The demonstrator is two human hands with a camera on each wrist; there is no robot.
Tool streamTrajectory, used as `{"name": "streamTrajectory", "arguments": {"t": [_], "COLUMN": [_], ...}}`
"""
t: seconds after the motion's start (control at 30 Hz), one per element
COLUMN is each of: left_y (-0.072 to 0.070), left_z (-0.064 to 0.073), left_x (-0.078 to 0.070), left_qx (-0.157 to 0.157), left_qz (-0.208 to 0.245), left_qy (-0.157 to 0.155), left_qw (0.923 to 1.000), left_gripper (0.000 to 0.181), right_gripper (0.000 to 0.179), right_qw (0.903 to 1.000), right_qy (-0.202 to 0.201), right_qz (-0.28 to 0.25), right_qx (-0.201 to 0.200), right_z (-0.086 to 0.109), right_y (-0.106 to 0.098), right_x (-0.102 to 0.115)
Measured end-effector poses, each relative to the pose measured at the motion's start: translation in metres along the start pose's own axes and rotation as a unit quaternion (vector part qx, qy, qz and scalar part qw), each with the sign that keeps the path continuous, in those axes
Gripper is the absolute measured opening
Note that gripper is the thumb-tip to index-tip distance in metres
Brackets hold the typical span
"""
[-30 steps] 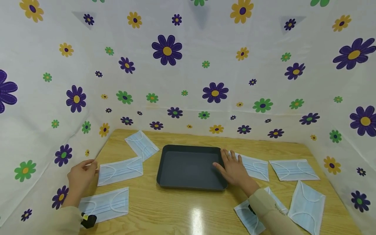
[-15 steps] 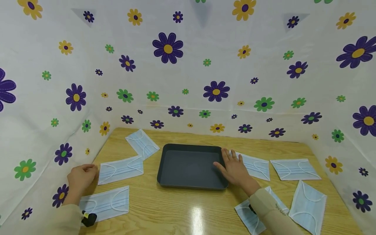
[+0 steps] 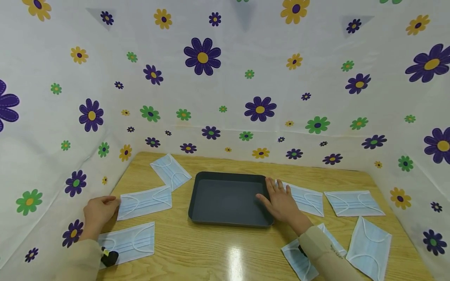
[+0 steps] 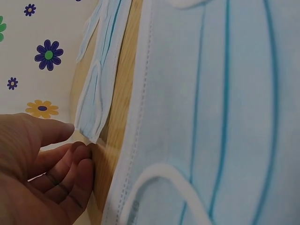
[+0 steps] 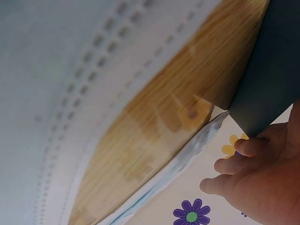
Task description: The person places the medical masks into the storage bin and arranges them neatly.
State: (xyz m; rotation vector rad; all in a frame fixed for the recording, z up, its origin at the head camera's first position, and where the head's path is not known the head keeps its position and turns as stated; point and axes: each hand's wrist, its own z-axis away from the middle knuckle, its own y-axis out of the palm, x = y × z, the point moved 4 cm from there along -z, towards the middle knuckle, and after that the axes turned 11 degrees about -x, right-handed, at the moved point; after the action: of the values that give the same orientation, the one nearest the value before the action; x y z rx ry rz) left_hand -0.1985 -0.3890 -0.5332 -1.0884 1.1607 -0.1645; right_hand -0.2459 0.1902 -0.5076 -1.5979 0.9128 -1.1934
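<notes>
A dark grey rectangular tray (image 3: pixel 228 201) lies mid-table. My right hand (image 3: pixel 281 201) rests on its right rim, fingers stretched forward and thumb over the inside; the right wrist view shows these fingers (image 5: pixel 225 166) at the tray's outer wall (image 5: pixel 267 79). At the far left, my left hand (image 3: pixel 100 212) is beside the left end of a blue face mask (image 3: pixel 145 203). In the left wrist view, thumb and bent fingers (image 4: pixel 84 173) have a gap between them, right at that mask's corner (image 4: pixel 89 129). A nearer mask (image 3: pixel 131 242) lies partly behind the left sleeve.
Another mask (image 3: pixel 171 171) lies at the back left. Right of the tray are several more: one (image 3: pixel 306 199) behind my right hand, one (image 3: pixel 354 203) farther right, one (image 3: pixel 369 246) near the right edge, and blue mask material (image 3: pixel 299 259) under my right forearm. Flowered cloth (image 3: pixel 225 86) surrounds the table.
My left hand has shifted slightly right, toward the end of the middle left mask. My right hand stays on the tray's rim, and the tray and masks lie as before.
</notes>
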Motion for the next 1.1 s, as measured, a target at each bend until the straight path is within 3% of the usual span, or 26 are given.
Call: {"name": "streamTrajectory", "arguments": {"t": [0.5, 1.1], "left_y": [0.007, 0.010], "left_z": [-0.011, -0.011], "left_x": [0.004, 0.003], "left_qx": [0.009, 0.013], "left_qz": [-0.006, -0.023], "left_qy": [-0.011, -0.013], "left_qw": [0.9999, 0.9996], "left_gripper": [0.042, 0.041], "right_gripper": [0.084, 0.083], "right_qw": [1.0000, 1.0000], "right_qy": [0.000, 0.000], "right_qz": [-0.001, 0.001], "right_qx": [0.001, -0.004], "right_z": [-0.001, 0.000], "right_y": [0.003, 0.003], "right_x": [-0.002, -0.001]}}
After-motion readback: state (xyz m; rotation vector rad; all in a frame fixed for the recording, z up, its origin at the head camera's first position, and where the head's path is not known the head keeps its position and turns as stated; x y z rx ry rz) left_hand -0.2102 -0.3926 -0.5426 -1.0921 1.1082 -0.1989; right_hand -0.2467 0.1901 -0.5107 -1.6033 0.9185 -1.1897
